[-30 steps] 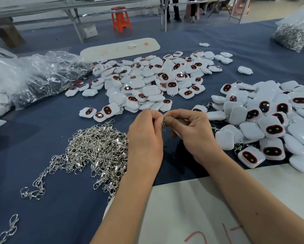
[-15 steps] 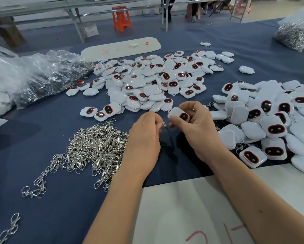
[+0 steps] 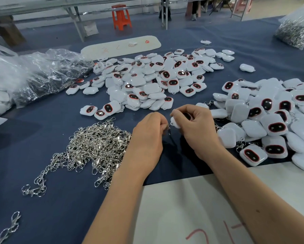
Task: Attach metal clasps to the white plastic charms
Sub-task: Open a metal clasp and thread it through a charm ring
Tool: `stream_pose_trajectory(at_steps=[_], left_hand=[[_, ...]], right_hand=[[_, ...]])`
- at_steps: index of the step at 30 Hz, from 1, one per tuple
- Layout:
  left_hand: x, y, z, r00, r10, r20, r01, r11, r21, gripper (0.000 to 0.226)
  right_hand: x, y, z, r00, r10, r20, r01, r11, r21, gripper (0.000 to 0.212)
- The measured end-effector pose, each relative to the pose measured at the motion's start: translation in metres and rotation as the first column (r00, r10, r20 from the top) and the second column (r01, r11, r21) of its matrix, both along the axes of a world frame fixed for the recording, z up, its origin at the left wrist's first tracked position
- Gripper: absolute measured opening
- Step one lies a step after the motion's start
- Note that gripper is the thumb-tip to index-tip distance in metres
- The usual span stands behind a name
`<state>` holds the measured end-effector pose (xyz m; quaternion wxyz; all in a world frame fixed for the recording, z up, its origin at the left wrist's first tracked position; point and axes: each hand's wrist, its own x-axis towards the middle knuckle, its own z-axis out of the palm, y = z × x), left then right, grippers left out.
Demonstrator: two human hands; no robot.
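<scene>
White plastic charm (image 3: 176, 122) pinched in right hand (image 3: 197, 128), fingers curled round its body; small metal clasp (image 3: 168, 129) nipped between left hand (image 3: 147, 138) fingers, just beside. Likely light, hard, slippery; best gripped by flat sides, loop end exposed.

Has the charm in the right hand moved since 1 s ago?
Yes. The charm was hidden in the right hand; it now shows at the fingers, turned up toward the far charm pile, its corner meeting the clasp the left hand pinches.

Left hand (image 3: 147, 134) pinches metal clasp (image 3: 168, 129); right hand (image 3: 197, 127) grips white charm (image 3: 174, 122).
</scene>
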<state>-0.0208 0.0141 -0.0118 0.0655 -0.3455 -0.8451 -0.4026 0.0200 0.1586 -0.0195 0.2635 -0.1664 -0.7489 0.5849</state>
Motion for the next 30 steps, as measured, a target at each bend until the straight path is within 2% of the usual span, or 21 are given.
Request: stream_pose_trajectory(at_steps=[15,28,30], left_hand=[[0.003,0.001,-0.002,0.999,-0.030,-0.019,0.029,0.999,-0.021,0.013],[0.009,0.008,-0.002,0.995,0.098,-0.023,-0.100,0.983,-0.151,0.023],[0.011,0.010,-0.002,0.993,0.112,-0.033,-0.115,0.987,-0.110,0.020]], right_hand=[[-0.001,-0.003,0.000,0.998,-0.037,0.045,0.033,0.997,0.067,0.021],[0.003,-0.013,0.007,0.994,-0.088,0.069,0.070,0.969,0.238,0.021],[0.003,-0.014,0.007,0.992,-0.109,0.060,0.092,0.967,0.237,0.021]])
